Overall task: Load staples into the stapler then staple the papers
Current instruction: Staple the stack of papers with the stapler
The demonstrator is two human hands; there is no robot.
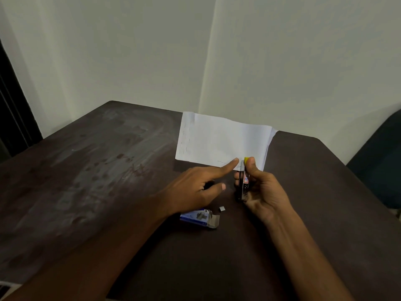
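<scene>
A stack of white papers (221, 141) lies on the dark table (97, 170), with rows of staples along its left and near edges. My right hand (261, 187) grips a small metal stapler (244, 181) with a yellow tip, its nose at the near edge of the papers. My left hand (199, 187) rests on the table with its index finger stretched out, pressing the near edge of the papers just left of the stapler. A blue staple box (198, 217) lies open near my left wrist, with a small strip of staples (221, 209) beside it.
The table stands in a corner of pale walls. A dark chair (382, 161) is at the right edge and a dark door frame (13, 114) at the left. A loose staple (124, 177) lies on the worn tabletop to the left.
</scene>
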